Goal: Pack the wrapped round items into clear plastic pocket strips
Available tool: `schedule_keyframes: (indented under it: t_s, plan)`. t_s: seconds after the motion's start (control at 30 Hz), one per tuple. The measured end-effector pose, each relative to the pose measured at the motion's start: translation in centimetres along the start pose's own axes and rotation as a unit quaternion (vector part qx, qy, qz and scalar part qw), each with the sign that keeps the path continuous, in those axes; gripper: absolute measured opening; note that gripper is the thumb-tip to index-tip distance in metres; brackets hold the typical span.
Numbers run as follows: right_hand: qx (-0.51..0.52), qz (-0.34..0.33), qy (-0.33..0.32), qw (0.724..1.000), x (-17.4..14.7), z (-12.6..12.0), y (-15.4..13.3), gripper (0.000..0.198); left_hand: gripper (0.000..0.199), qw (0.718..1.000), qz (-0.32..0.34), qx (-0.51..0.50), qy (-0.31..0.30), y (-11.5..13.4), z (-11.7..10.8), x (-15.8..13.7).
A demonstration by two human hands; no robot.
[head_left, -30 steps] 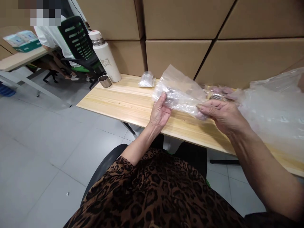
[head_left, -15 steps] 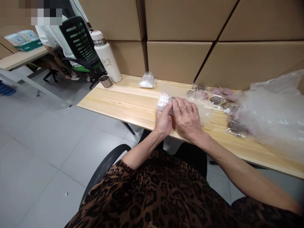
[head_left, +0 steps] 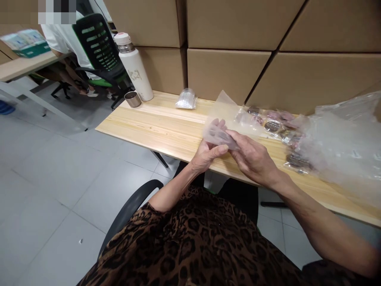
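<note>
A frosted, see-through plastic bag (head_left: 218, 137) is between my hands over the front of the table. My left hand (head_left: 208, 155) supports it from below and behind; its fingers show dimly through the film, and the thumb presses the near edge. At the bag's right end, my right hand (head_left: 251, 155) is closed on the plastic. I cannot make out what the bag contains, if anything. Just behind my hands lies another frosted plastic piece (head_left: 228, 111), one corner raised. Beyond them, a clear packet with whitish contents (head_left: 186, 99) rests on the wood.
On the wooden table (head_left: 143, 127) stand a white bottle (head_left: 138, 73) and a metal cup (head_left: 132, 99). Small wrapped packets (head_left: 272, 126) and a heap of frosted bags (head_left: 348, 139) lie to the right. Cardboard boxes (head_left: 229, 71) line the back. A person sits at another desk (head_left: 26, 67).
The shiny clear packet seen at my left fingers is now out of sight. My right hand has shifted right and turned, and the frosted bag now shows between both hands.
</note>
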State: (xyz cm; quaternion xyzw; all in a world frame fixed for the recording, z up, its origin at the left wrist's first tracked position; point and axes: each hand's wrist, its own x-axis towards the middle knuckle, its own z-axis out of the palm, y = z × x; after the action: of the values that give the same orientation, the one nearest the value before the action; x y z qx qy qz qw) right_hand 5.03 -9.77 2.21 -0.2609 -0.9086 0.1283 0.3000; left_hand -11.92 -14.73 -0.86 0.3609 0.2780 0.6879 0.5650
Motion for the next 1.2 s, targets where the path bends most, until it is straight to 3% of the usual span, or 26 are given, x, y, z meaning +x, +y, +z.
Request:
schedule_keyframes:
  t_s: [0.13,0.27,0.33,0.43,0.57,0.73,0.93,1.03,1.13,1.2]
  plan:
    - [0.175,0.081,-0.050,0.980,0.4,-1.7,-0.1,0.037,0.085,0.999,-0.014,-0.018,-0.030,0.7,0.1,0.1]
    - [0.349,0.150,-0.079,0.922,1.5,-2.8,0.6,0.046,0.093,0.997,-0.068,-0.016,-0.025,0.9,1.1,0.3]
    - [0.373,0.164,-0.095,0.908,2.1,-3.3,0.9,0.052,0.094,0.997,-0.077,-0.014,-0.019,0.9,1.5,0.4]
    - [0.345,0.160,-0.116,0.918,2.8,-3.8,1.6,0.058,0.088,0.996,-0.075,-0.029,-0.030,0.6,1.9,0.6]
    - [0.334,0.190,-0.132,0.914,3.5,-3.7,2.6,0.060,0.059,0.995,-0.092,-0.026,0.014,0.0,2.3,0.8]
    - [0.303,0.246,-0.070,0.918,3.3,-2.8,3.5,0.067,0.031,0.989,-0.061,-0.052,0.123,-0.4,2.5,1.3]
    - [0.374,0.269,-0.072,0.885,0.7,-3.4,4.1,0.056,0.018,0.971,-0.030,-0.075,0.227,0.7,2.7,1.7]
    - [0.380,0.298,0.001,0.876,-1.2,-3.9,4.4,0.047,0.019,0.961,-0.003,-0.097,0.258,1.8,2.3,2.2]
    - [0.414,0.330,0.107,0.842,-2.9,-3.4,4.3,0.041,0.014,0.953,0.023,-0.116,0.280,3.0,1.6,2.9]
    - [0.435,0.340,0.136,0.823,-3.7,-2.4,4.3,0.039,0.013,0.950,0.024,-0.124,0.287,3.7,1.3,3.3]
